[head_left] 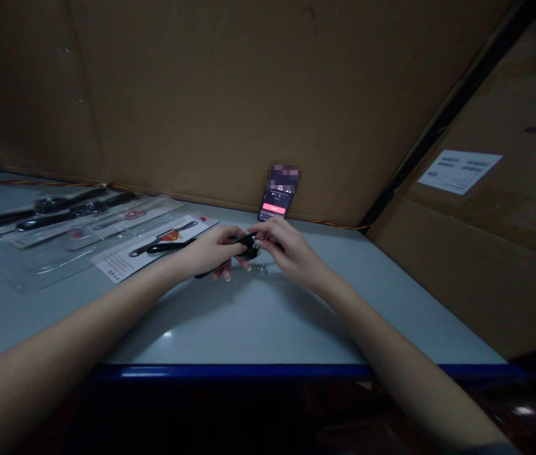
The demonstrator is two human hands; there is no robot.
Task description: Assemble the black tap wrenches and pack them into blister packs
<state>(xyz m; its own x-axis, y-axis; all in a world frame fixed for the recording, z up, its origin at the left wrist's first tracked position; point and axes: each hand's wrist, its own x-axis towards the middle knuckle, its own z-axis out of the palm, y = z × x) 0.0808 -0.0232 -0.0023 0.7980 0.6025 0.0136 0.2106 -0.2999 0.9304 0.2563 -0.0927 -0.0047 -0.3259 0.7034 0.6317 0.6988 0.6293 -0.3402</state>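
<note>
My left hand is closed around a black long-handled tool whose exact kind I cannot make out. Dark handle parts stick out on the left of that hand, and the tool's head points right. My right hand pinches at this head, with a small pale or metallic piece between thumb and fingers. Just below the hands, small shiny metal pieces lie on the table. Beside my left hand rests a printed card picturing a black tool and something orange.
Clear plastic packs with black tools spread over the left of the grey table. A lit phone leans against the cardboard wall behind. On the right stands a cardboard box with a white label.
</note>
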